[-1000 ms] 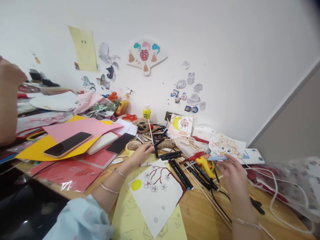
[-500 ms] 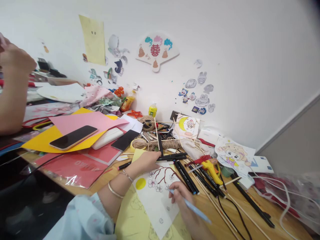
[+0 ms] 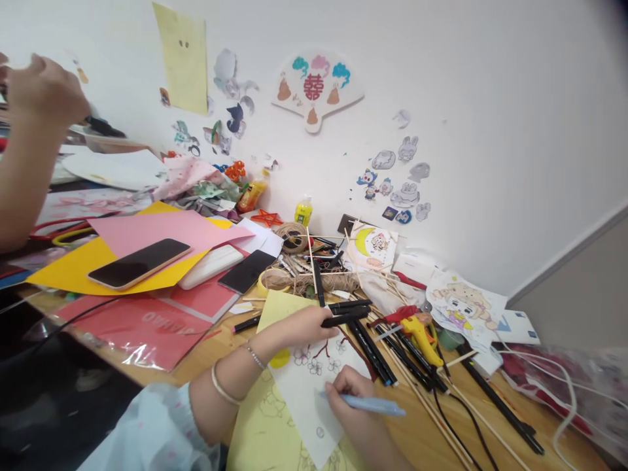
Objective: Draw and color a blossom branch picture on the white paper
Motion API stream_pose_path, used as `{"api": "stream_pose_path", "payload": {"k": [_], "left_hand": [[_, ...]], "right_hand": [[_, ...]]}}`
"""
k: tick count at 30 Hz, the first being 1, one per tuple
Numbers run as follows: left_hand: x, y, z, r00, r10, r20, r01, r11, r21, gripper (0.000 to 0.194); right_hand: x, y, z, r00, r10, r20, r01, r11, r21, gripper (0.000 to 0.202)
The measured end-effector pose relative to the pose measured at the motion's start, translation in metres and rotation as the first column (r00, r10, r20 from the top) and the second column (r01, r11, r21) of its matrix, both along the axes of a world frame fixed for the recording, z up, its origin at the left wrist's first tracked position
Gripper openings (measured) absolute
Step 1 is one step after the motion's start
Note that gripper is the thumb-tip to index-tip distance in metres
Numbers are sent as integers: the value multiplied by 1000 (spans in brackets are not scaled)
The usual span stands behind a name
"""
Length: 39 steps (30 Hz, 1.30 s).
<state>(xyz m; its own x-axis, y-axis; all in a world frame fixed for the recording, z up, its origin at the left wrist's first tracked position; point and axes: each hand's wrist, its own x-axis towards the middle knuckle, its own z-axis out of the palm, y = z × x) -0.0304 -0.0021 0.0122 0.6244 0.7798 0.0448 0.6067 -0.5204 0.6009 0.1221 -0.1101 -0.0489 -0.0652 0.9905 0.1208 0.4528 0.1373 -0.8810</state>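
Observation:
My left hand is closed on a black marker, held over the top of a white sheet. The sheet carries a drawing of dark red branches with outlined blossoms and a yellow disc, which my left arm partly covers. Between the fingers of my right hand is a light blue pen, its tip end toward the sheet below the blossoms. A yellow paper with pencil sketches lies beneath. Several black markers rest just right of the sheet.
To the right lie a yellow glue gun, thin wooden sticks and a white cable. On the left, phones rest on coloured paper. Another person's hand is raised at far left. Twine sits behind.
My left hand has picked up a black marker from the group above the sheet and drawn it nearer. My right hand has shifted slightly, turning the blue pen flatter.

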Motion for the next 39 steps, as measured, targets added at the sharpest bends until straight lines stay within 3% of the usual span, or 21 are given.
{"api": "stream_pose_path", "payload": {"k": [1, 3, 6, 13, 18, 29, 34, 39], "left_hand": [[1, -2, 0, 997, -69, 20, 71, 988, -134, 21], [2, -5, -3, 988, -152, 33, 153, 913, -379, 19], [5, -5, -8, 987, -161, 4, 138, 835, -533, 16], [7, 1, -16, 984, -173, 34, 158, 783, -601, 23], [5, 3, -17, 980, -184, 72, 188, 756, -627, 22], [5, 5, -19, 979, -191, 74, 195, 754, -627, 17], [4, 6, -18, 974, -212, 77, 211, 734, -646, 16], [4, 7, -18, 971, -234, 57, 217, 747, -629, 15]], "right_hand": [[0, 1, 0, 1000, 1, 22, -1, 1000, 4, 29], [-1, 2, 1, 999, 13, 44, -13, 1000, 14, 29], [-1, 3, 1, 996, 25, 90, -28, 999, 37, 29], [0, 2, 1, 984, 22, 178, -37, 996, 80, 28], [2, 3, -5, 989, 25, 143, -37, 996, 86, 27], [0, 4, 4, 971, -33, 236, 20, 998, 60, 27], [1, 3, 4, 966, 44, 256, -65, 995, 75, 26], [1, 3, 4, 961, -53, 273, 30, 996, 89, 26]]}}
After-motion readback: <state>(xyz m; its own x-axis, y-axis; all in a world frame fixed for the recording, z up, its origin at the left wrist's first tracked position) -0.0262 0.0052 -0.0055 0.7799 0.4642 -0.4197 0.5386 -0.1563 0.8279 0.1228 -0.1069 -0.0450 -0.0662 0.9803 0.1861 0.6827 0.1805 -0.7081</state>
